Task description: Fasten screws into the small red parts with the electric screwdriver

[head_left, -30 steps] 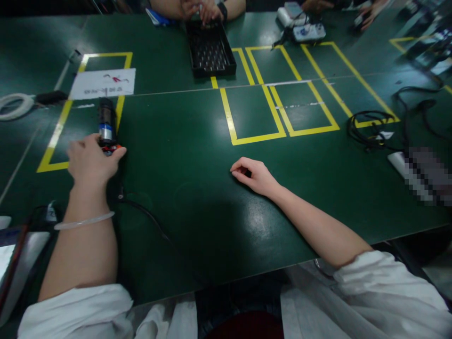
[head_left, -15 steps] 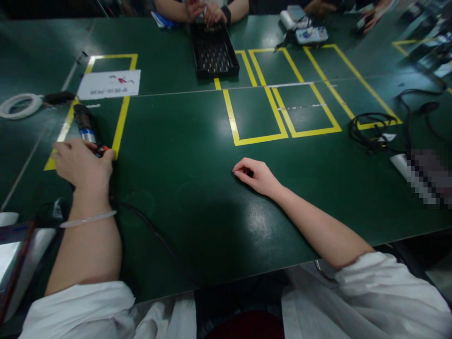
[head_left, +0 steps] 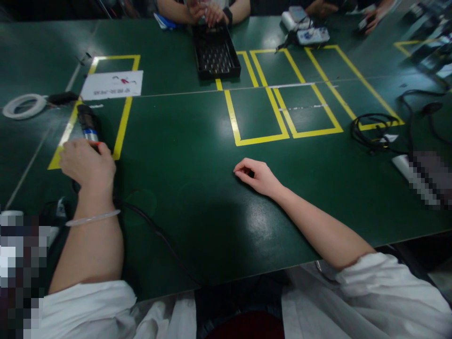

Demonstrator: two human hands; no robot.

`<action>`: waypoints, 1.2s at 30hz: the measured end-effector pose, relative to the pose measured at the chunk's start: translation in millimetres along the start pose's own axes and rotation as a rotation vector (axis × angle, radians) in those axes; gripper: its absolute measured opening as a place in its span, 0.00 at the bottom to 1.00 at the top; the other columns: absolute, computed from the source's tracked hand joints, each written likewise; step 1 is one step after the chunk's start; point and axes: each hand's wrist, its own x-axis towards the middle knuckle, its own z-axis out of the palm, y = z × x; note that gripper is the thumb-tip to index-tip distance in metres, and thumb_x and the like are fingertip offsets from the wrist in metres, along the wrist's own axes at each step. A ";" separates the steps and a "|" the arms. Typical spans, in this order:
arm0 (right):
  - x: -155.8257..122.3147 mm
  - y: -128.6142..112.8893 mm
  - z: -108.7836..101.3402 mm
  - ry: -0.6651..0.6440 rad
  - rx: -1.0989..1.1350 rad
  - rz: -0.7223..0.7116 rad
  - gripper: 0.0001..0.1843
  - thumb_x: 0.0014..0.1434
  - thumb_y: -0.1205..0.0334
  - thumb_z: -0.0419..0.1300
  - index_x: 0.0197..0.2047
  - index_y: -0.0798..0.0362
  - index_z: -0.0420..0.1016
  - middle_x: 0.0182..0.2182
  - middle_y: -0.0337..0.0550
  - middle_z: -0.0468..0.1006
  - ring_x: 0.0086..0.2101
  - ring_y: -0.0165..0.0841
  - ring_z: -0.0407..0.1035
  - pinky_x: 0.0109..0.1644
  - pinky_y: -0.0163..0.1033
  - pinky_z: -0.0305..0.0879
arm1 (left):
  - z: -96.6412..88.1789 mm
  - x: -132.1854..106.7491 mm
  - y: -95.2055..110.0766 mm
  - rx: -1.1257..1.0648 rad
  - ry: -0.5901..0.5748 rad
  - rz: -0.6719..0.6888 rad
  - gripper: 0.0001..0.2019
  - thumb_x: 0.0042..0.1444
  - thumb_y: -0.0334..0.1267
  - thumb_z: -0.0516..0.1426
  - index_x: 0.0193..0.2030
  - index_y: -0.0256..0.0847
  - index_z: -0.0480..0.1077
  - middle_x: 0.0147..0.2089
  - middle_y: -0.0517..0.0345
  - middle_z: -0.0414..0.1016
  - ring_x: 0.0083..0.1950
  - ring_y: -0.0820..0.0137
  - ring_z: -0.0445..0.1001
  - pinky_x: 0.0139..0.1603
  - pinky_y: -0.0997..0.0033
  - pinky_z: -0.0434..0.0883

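Observation:
My left hand (head_left: 88,165) lies at the left of the green table (head_left: 183,155), fingers wrapped round the rear end of a black corded tool (head_left: 87,123) with a blue and silver band. The tool lies on the table, its tip pointing away from me inside a yellow tape rectangle (head_left: 122,123). Its black cable (head_left: 158,235) runs back toward me under my wrist. My right hand (head_left: 256,176) rests near the table's middle, fingers curled loosely, thumb and forefinger pinched; what is between them I cannot make out.
A white label sheet (head_left: 113,84) and a white tape roll (head_left: 23,104) lie at the far left. A black tray (head_left: 216,52) stands at the far side before another person's hands (head_left: 206,12). Coiled black cables (head_left: 370,127) lie right, beside yellow tape boxes (head_left: 282,103).
My left hand has carried the tool leftward and turned its tip, then settled it on the table inside the yellow rectangle. My right hand has stayed still.

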 end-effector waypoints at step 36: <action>-3.9 -2.7 6.2 -0.024 0.109 0.022 0.08 0.60 0.60 0.64 0.41 0.51 0.71 0.29 0.36 0.75 0.28 0.28 0.68 0.33 0.34 0.65 | 68.9 -115.4 159.7 -1.026 -0.872 0.458 0.18 0.65 0.51 0.56 0.47 0.36 0.69 0.38 0.52 0.76 0.38 0.68 0.75 0.43 0.66 0.74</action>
